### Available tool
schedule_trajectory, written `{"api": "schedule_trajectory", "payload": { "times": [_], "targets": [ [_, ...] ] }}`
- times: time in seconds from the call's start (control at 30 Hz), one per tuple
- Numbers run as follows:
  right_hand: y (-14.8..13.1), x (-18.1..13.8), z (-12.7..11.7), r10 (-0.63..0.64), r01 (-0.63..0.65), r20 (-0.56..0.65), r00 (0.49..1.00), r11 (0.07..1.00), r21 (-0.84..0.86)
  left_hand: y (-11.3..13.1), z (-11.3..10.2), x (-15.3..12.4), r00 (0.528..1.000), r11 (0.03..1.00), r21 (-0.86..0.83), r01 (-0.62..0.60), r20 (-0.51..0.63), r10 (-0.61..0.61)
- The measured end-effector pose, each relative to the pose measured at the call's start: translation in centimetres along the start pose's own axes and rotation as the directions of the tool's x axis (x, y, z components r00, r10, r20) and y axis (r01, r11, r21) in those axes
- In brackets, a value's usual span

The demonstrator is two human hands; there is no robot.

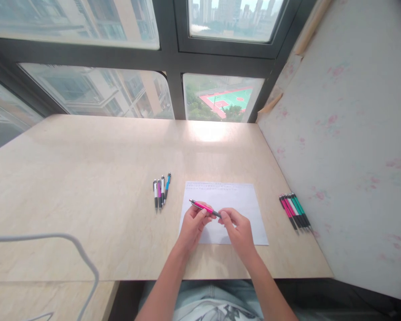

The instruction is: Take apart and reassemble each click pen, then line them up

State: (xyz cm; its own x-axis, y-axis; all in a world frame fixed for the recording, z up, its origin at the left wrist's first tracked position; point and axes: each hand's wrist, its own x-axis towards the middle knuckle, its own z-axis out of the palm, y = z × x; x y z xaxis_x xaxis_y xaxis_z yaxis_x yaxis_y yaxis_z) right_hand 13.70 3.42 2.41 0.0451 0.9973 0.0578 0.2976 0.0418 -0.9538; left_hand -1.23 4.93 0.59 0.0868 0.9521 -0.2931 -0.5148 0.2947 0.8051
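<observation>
A pink ballpoint pen (205,207) is held over a white sheet of paper (247,200), tilted with its clicker end up to the left. My left hand (194,225) is closed around the pink barrel. At the dark grip near the tip, my right hand (237,227) pinches the pen between thumb and fingers. Rows of faint handwriting run along the top of the sheet. Left of the paper lie several pens (159,194) in white, purple and blue. Over on the right, another group of pens (294,211) in pink, white and green lies side by side.
The beige stone-like tabletop (103,178) reaches back to dark window frames (170,58). A floral-papered wall (347,133) bounds the right side. At the lower left, a grey-white cable or tube (76,243) curves over the table edge.
</observation>
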Motion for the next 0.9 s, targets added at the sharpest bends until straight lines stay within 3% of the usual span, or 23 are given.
{"api": "schedule_trajectory", "payload": {
  "times": [0.23,0.4,0.5,0.73,0.83,0.9],
  "targets": [
    [1.5,-0.3,0.1,0.217,-0.2,-0.034,0.976,0.94,0.277,0.1,0.5,-0.6,0.999,1.0,0.011,0.021,0.028,-0.021],
    [1.7,-0.7,0.7,0.382,-0.323,0.02,0.924,0.75,0.577,-0.9,1.0,-0.9,0.999,0.999,0.035,0.009,0.031,-0.01],
    [1.7,-0.9,1.1,0.437,-0.392,0.092,0.895,0.67,0.631,-1.2,1.1,-1.2,0.999,0.994,0.107,-0.021,0.041,0.017],
    [1.5,-0.6,0.9,0.423,-0.399,0.101,0.901,0.713,0.577,-0.6,1.0,-1.7,0.99,0.943,0.306,-0.135,0.091,0.112],
    [1.4,-0.6,1.3,0.42,-0.383,0.076,0.904,0.72,0.579,-1.5,1.3,-1.7,0.985,0.962,0.213,-0.173,0.018,0.174],
    [1.5,-0.7,1.5,0.416,-0.35,0.017,0.909,0.74,0.574,-2.1,1.7,-1.7,0.987,0.986,0.089,-0.139,-0.063,0.145]
  ]
}}
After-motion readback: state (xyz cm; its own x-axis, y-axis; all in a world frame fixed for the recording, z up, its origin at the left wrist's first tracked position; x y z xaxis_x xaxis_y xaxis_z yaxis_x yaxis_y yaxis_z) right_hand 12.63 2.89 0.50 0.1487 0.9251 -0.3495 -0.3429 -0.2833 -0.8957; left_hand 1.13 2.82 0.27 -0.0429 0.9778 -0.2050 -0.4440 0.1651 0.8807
